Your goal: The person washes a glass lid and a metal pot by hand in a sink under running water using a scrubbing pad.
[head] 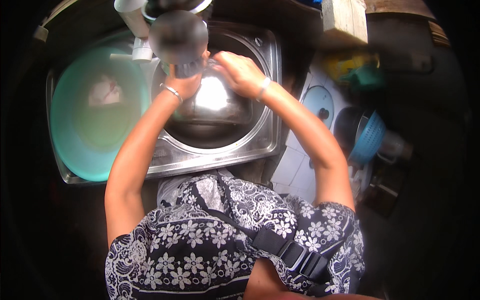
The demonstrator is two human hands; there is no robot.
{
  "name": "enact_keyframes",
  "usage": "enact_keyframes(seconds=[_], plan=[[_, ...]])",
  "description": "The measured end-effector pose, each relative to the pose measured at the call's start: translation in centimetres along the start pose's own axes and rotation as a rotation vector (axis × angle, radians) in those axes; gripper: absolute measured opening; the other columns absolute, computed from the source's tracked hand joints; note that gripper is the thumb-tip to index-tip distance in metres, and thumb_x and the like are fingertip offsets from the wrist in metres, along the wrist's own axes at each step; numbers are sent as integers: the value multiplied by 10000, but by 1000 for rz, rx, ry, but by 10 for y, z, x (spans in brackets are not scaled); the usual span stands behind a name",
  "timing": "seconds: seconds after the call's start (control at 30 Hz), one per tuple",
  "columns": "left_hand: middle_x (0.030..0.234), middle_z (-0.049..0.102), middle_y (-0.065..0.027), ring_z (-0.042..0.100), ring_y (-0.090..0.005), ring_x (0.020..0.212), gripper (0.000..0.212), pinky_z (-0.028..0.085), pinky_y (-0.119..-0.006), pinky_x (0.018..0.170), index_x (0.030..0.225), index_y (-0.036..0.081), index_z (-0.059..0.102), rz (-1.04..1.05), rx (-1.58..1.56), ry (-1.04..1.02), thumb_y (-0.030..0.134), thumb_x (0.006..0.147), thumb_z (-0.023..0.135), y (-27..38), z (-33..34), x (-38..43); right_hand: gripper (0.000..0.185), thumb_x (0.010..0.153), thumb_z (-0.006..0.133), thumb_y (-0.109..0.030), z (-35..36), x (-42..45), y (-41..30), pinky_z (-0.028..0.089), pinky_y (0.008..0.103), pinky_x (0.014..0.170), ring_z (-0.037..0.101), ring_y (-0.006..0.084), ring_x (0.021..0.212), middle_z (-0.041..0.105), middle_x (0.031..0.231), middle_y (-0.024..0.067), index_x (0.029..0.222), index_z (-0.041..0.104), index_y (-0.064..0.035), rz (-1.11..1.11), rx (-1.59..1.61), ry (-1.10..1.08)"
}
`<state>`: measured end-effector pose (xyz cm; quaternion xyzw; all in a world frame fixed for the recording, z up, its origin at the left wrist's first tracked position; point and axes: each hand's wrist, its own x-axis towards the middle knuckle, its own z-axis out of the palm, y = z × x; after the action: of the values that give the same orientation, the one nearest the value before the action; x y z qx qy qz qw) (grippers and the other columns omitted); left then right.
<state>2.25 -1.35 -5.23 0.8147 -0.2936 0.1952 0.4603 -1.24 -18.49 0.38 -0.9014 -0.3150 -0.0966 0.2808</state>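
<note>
Over the round bowl of a stainless steel sink point(225, 156), both my hands are raised close together. A dark, cup-like metal vessel point(187, 69) is in the grasp of my left hand point(184, 85); a blurred round patch hides its upper part. My right hand point(240, 73) has its fingers bent at the vessel's right side, against a small shiny, crinkled thing point(212, 63) that may be a scourer. The fingertips are blurred, so its hold is unclear. Below the hands, the sink bowl point(210, 129) looks dark and shiny, with a bright reflection.
Left in the sink unit stands a large green plastic basin point(62, 150) holding cloudy water and a pale item. White pipes point(141, 52) rise behind. At right, a glass lid point(317, 103), a dark pot point(347, 125) and a blue colander point(369, 137) rest near white tiles point(288, 165).
</note>
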Motion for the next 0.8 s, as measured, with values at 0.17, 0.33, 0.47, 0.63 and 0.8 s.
enact_keyframes(seconds=[0.17, 0.33, 0.47, 0.63, 0.8], plan=[[628, 455, -224, 445, -385, 571, 345, 372, -387, 507, 752, -14, 532, -174, -101, -11, 270, 908, 413, 8, -9, -6, 164, 847, 503, -163, -3, -7, 3, 450, 421, 669, 553, 359, 771, 553, 806, 173, 919, 477, -18, 84, 89, -35], [595, 432, -221, 410, -392, 537, 413, 343, -403, 487, 672, -14, 493, -159, -47, 0, 312, 911, 409, 2, 1, -5, 179, 862, 484, -162, -15, -43, 16, 448, 403, 718, 543, 362, 826, 549, 852, 174, 971, 486, -19, 243, 96, -19], [624, 474, -226, 465, -407, 583, 399, 355, -420, 505, 694, -11, 515, -142, -8, -47, 304, 911, 404, 5, 0, -3, 174, 837, 512, -183, 2, -2, 7, 444, 423, 684, 542, 356, 780, 549, 806, 178, 899, 486, -23, 67, 67, -47], [790, 586, -185, 555, -359, 763, 402, 427, -391, 673, 877, 38, 573, -472, -76, -179, 381, 907, 365, 5, -18, -9, 151, 825, 535, -132, 8, 7, 0, 445, 421, 633, 550, 364, 753, 554, 805, 173, 912, 493, -17, 46, 117, -75], [641, 479, -192, 458, -247, 596, 499, 391, -342, 613, 727, -32, 501, -672, -125, -113, 426, 894, 394, -50, -23, -41, 207, 872, 479, -166, 7, -18, 17, 432, 372, 739, 544, 339, 862, 544, 920, 177, 1016, 474, -17, 211, 171, -72]])
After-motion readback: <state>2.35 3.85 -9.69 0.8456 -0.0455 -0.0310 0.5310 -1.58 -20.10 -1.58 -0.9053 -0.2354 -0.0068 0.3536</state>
